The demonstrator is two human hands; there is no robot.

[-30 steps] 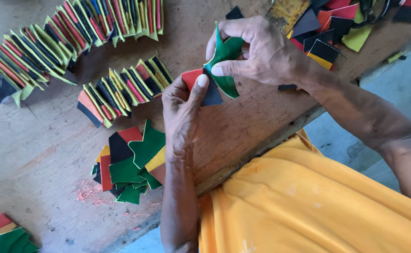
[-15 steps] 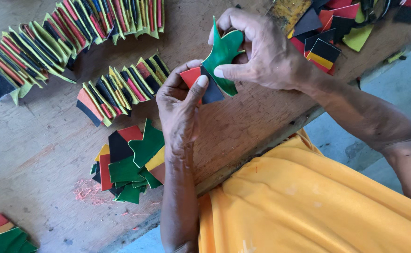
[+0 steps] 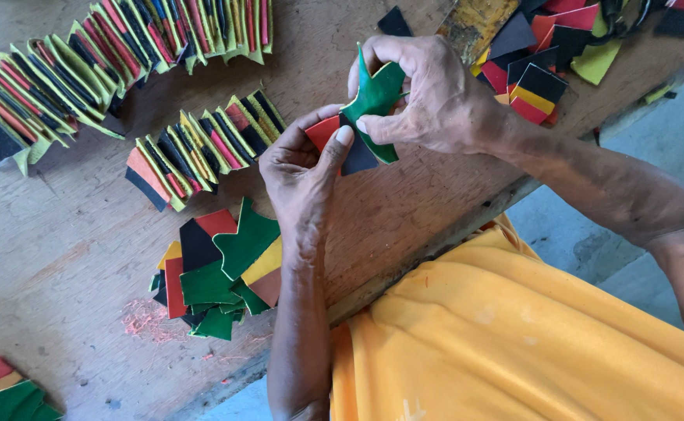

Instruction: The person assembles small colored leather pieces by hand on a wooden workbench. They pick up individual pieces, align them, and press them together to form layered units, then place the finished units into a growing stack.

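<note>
Two hands — left hand (image 3: pixel 303 168), right hand (image 3: pixel 428 97) — pinch stiff green leaf-shaped piece (image 3: pixel 375 97)

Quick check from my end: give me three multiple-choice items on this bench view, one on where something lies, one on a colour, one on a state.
1. Where does the loose pile of cut pieces lie?
A. On the wooden table, beside the left forearm
B. On the yellow shirt
C. On top of the fanned rows

2. What colour is the star-shaped piece in the right hand?
A. Yellow
B. Green
C. Blue

3. How does the red and black piece stand?
A. Lying flat on the table
B. Tucked into a row
C. Held off the table by the left hand

Answers: 1 A, the pile rests on the bare wooden table just beside the forearm. 2 B, the piece shows green between the fingers. 3 C, the left thumb presses on it while both hands meet above the wood.
</note>
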